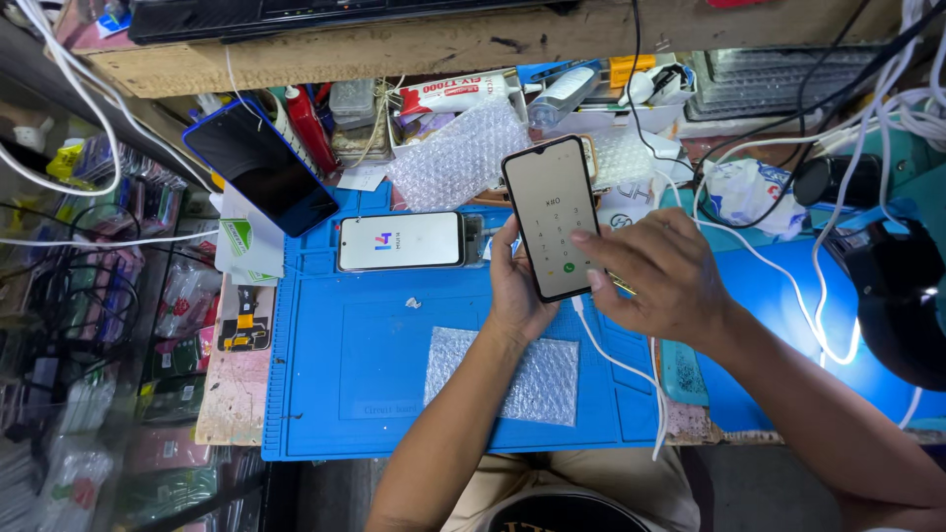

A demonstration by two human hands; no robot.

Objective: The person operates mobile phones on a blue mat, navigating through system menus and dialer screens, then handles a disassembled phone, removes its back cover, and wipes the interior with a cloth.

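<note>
While a dark phone [260,167] leans at the blue mat's [345,365] far left corner and a second phone [400,240] lies lit along its far edge, the left hand [514,286] grips a handset [552,217] upright above the mat's middle, cable [616,360] attached; the right hand's [660,281] thumb presses its lit keypad, with a few characters already typed.

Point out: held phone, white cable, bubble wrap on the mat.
held phone [552,212], head view, middle of its lit screen
white cable [616,363], head view, run below the phone
bubble wrap [537,379], head view, centre of the sheet
</note>
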